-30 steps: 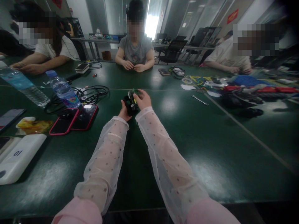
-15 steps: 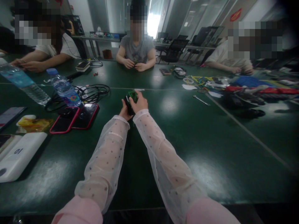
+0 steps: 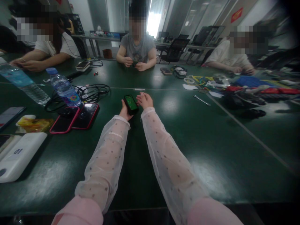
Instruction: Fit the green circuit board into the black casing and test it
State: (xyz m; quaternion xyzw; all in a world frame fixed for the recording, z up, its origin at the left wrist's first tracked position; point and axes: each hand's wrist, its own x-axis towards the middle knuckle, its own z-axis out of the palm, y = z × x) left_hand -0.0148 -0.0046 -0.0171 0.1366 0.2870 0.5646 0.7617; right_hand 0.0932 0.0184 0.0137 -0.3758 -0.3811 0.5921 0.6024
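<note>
My left hand is closed round the left side of a small black case, held above the table. A green circuit board lies flat inside the case, facing up. Small light dots show on the board, too fine to make out. Just right of the case, my right hand is apart from it, fingers loosely bent and a little spread, with nothing visible in them.
Left on the green table are two red-edged phones, a white power bank, water bottles and black cables. At right lie a wrench and a heap of cables. Several people sit around the table.
My right hand has let go of the green circuit board and moved a little right. The board, tilted up before, now lies flat in the black case. My left hand keeps its hold.
</note>
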